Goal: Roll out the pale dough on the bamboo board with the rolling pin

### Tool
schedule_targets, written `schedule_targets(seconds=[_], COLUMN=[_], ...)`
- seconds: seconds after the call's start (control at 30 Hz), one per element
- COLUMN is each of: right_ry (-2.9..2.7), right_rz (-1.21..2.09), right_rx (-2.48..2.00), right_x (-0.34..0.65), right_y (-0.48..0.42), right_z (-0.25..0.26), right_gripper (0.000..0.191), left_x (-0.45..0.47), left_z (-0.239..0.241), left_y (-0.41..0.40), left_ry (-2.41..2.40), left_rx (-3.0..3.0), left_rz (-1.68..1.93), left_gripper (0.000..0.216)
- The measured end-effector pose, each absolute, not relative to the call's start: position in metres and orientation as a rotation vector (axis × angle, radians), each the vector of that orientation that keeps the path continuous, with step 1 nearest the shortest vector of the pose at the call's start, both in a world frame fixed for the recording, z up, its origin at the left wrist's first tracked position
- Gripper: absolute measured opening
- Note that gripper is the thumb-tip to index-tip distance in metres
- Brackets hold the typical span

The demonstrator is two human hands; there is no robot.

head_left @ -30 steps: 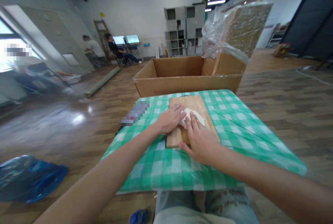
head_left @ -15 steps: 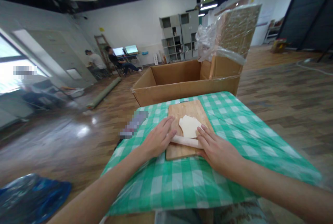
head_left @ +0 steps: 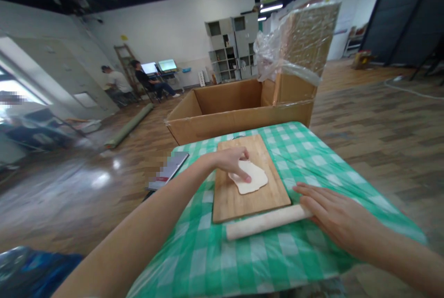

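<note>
A thin, pale sheet of dough with an uneven edge lies on the wooden board. My left hand reaches over its far left part, thumb and curled fingers closed on the dough. Off the board's near edge, the pale rolling pin rests slantwise on the green checked tablecloth. At its right end is my right hand, holding it with the thumb side while the fingers stretch forward. That end of the pin is hidden by the hand.
A big open cardboard box stands just beyond the table. A flat greyish item, partly blurred out, lies at the table's left edge. People sit in the background; a rolled green mat is on the floor.
The rolling pin has come off the board toward me and right with my right hand. My left hand has left the pin and moved onto the dough, whose outline now looks turned.
</note>
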State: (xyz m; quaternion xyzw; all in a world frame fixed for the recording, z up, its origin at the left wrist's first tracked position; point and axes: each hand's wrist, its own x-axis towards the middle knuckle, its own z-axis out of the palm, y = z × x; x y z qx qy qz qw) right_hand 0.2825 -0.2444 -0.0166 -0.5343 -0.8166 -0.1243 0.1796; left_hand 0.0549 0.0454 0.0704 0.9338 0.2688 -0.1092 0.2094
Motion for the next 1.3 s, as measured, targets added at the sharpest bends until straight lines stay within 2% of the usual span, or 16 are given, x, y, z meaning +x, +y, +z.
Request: schedule_targets(seconds=[0.13, 0.3, 0.53, 0.7, 0.9, 1.1, 1.2, 1.3], right_ry=[-2.026, -1.785, -1.738, -1.731, -1.540, -1.530, -1.584, -1.628], right_rz=[-0.063, 0.293, 0.343, 0.352, 0.532, 0.561, 0.515, 0.470], right_rx=[-1.719, -1.788, -1.614, -1.465, -1.405, -1.490, -1.508, -1.508], right_x=[0.312, 0.312, 0.270, 0.247, 0.235, 0.247, 0.250, 0.247], right_y=[-0.252, -0.240, -0.172, -0.100, -0.060, -0.066, -0.067, -0.068], right_z=[-0.008, 0.011, 0.049, 0.065, 0.030, -0.007, -0.011, -0.009], right_gripper=[0.032, 0.031, 0.035, 0.031, 0.035, 0.036, 0.038, 0.038], left_x=[0.043, 0.009, 0.003, 0.012, 0.000, -0.005, -0.028, -0.074], left_z=[0.072, 0.073, 0.048, 0.027, 0.018, 0.012, 0.026, 0.040], left_y=[0.042, 0.025, 0.002, 0.008, 0.015, 0.020, 0.044, 0.073], left_ry=[0.839, 0.708, 0.903, 1.004, 1.053, 1.134, 1.424, 1.907], left_rx=[2.553, 2.323, 1.888, 1.724, 2.214, 2.273, 2.293, 2.220], left_rz=[-0.326, -0.023, 0.518, 0.584, 0.674, 0.809, 0.955, 1.078], left_gripper=[0.071, 0.038, 0.041, 0.043, 0.038, 0.035, 0.028, 0.019])
